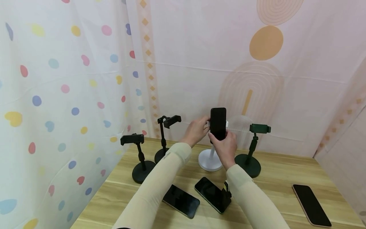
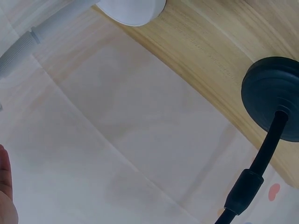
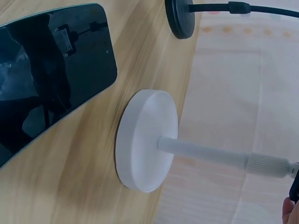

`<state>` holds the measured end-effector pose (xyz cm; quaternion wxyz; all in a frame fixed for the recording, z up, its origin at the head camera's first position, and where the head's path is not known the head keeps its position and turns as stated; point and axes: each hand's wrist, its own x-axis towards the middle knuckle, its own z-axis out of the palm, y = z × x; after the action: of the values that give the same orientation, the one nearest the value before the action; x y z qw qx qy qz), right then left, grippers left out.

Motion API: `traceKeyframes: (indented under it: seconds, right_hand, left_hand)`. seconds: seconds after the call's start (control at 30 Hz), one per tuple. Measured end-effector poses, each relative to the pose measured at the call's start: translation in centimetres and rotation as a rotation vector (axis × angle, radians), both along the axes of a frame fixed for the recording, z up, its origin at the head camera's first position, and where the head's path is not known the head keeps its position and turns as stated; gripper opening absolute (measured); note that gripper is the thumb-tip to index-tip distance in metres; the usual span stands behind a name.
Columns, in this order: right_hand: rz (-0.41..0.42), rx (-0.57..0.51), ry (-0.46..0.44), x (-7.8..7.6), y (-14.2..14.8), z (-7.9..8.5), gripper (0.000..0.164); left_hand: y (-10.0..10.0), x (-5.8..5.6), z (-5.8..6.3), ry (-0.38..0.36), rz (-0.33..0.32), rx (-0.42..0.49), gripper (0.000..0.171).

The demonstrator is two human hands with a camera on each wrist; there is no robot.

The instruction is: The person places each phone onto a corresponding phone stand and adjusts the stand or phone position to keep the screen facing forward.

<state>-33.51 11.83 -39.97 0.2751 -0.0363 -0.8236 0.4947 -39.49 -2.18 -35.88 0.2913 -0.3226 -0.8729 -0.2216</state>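
Note:
A black-screened smartphone (image 1: 218,122) stands upright against the clamp of a white phone stand (image 1: 210,161), whose clamp ends show on both sides of it. My right hand (image 1: 226,149) grips the phone by its lower end, thumb across the front. At the phone's left edge, the fingers of my left hand (image 1: 196,131) are curled at the white clamp, partly hidden behind the phone. In the right wrist view the stand's round base (image 3: 145,140) rests on the table, its stem rising to the hand. Only the edge of the left hand (image 2: 5,186) appears in the left wrist view.
Two black phone stands (image 1: 144,171) (image 1: 163,140) are on the left, a dark green one (image 1: 248,165) on the right. Phones lie on the wooden table: one (image 1: 183,202) by the left sleeve, another (image 1: 210,192) by the right sleeve, a third (image 1: 311,205) far right. Curtains hang behind.

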Motion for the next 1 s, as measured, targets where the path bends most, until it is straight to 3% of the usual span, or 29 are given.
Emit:
traceKeyframes:
  seconds: [0.37, 0.77, 1.0]
  right_hand:
    - [-0.086, 0.005, 0.043, -0.6, -0.5, 0.1, 0.068]
    - [-0.092, 0.028, 0.007, -0.4, -1.1, 0.5, 0.076]
    - [-0.126, 0.045, 0.013, -0.6, -1.5, 0.2, 0.078]
  left_hand:
    - [-0.1, -0.2, -0.2, 0.091, -0.017, -0.011, 0.026]
    - [-1.2, -0.2, -0.6, 0.165, -0.057, -0.053, 0.029]
    - [-1.9, -0.2, -1.1, 0.253, -0.057, -0.098, 0.029]
